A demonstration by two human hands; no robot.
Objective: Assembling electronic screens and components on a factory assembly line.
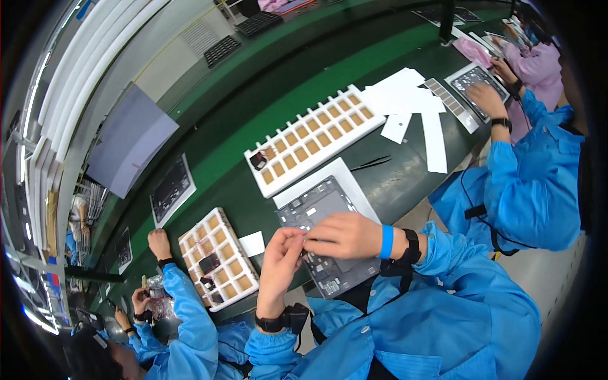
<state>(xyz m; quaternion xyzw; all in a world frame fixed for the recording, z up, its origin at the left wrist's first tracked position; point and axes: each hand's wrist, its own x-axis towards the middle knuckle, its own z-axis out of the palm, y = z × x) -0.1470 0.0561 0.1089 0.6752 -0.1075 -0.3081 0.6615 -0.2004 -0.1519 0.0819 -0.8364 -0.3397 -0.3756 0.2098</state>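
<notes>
My left hand (278, 263) and my right hand (345, 234) meet fingertip to fingertip, both pinching. Whatever lies between the fingers is too small and hidden to name. Beneath them is a flat dark grey device housing (323, 196) with cut-outs and small fittings, its left and lower parts partly covered by my hands. The housing rests partly on a white sheet (354, 187). Black tweezers (372, 163) lie on the dark green table just beyond the sheet's right side. A blue band circles my right wrist, and black straps sit on both wrists.
A long white compartment tray (310, 142) stands beyond the housing; a second white tray (218, 259) with some dark parts is at left. White paper strips (405, 95) lie at far right. Co-workers in blue sit on both sides, a hand (158, 244) near the left tray.
</notes>
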